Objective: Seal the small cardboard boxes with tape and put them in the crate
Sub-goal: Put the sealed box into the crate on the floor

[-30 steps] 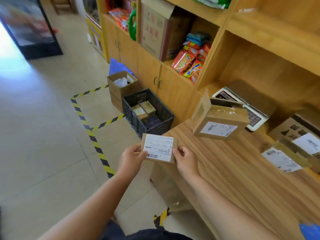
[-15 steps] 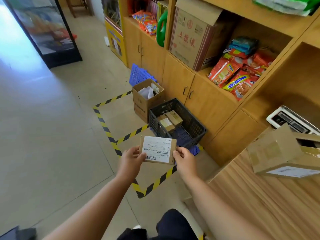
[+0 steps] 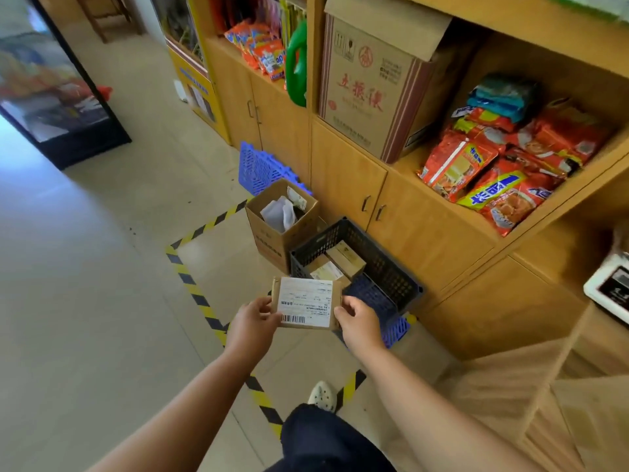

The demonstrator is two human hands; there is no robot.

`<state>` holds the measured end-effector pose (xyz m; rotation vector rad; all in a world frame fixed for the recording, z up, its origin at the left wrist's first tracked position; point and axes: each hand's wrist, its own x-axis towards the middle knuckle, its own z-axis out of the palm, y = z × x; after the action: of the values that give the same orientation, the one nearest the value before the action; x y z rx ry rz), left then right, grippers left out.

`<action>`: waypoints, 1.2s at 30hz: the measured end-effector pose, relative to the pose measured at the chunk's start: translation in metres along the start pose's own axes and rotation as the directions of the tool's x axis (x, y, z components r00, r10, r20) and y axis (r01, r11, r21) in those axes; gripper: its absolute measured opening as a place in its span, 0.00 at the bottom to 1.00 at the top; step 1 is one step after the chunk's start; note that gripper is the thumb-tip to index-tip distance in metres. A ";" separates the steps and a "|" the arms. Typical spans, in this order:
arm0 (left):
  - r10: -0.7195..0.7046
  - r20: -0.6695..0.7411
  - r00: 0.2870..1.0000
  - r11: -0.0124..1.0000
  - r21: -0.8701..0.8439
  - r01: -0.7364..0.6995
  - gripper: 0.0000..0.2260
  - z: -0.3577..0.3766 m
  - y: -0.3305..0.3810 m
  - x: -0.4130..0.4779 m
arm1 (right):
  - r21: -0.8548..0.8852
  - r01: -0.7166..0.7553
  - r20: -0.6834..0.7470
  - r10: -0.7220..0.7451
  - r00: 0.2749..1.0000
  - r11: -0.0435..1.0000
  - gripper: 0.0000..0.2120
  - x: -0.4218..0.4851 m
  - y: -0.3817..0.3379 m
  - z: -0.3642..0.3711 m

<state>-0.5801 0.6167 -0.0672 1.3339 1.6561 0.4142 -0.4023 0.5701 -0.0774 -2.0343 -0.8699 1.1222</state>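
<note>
Though dim, perhaps two boxes [image 3: 344, 256] in crate [image 3: 388, 267]

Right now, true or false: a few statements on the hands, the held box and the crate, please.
The left hand and right hand both hold the small box. True.
An open carton stands beside the crate. True.
The crate is empty. False: two boxes lie in it.
The small box rests inside the crate. False: both hands hold it in the air.
Its label faces the camera. True.
</note>
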 end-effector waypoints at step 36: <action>0.067 0.568 0.820 0.894 0.330 -0.302 0.15 0.163 0.077 0.482 | 0.365 -0.459 -0.303 0.569 0.764 0.810 0.14 0.403 0.006 0.070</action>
<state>-0.3877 1.0283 -0.3097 1.7390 1.1557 -0.2183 -0.2957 0.9009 -0.2928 -2.2098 0.0785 0.9672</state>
